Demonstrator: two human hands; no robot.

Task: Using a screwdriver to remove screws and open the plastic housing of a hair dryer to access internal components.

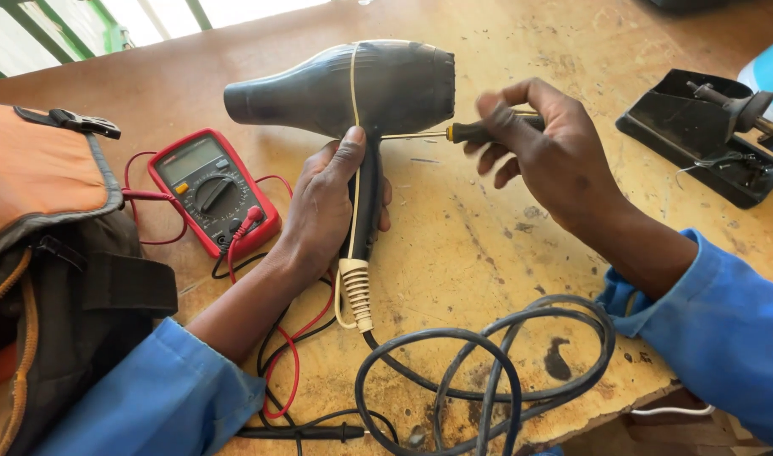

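Head view first, and I'm looking down on a worn wooden table. My left hand is wrapped around the handle of a black hair dryer, thumb pressed up against the pale seam that runs round the body. The dryer stands upright on the table near the middle of the frame, nozzle pointing left, its ribbed cream strain relief just below my fist. From there the dark power cord drops into loose coils near the table's front edge.

My right hand is closed around the dark handle of a screwdriver, fingers curled tight, a little blurred. The thin shaft lies level and its tip meets the dryer's body just above the handle.

Left of the dryer, a red multimeter lies flat, its red and black test leads looping under my left forearm. An orange and grey tool bag sits at the far left edge. Over at the far right, a black stand with a metal arm rests on the table, well apart from both hands. Blue sleeves cover both my arms.
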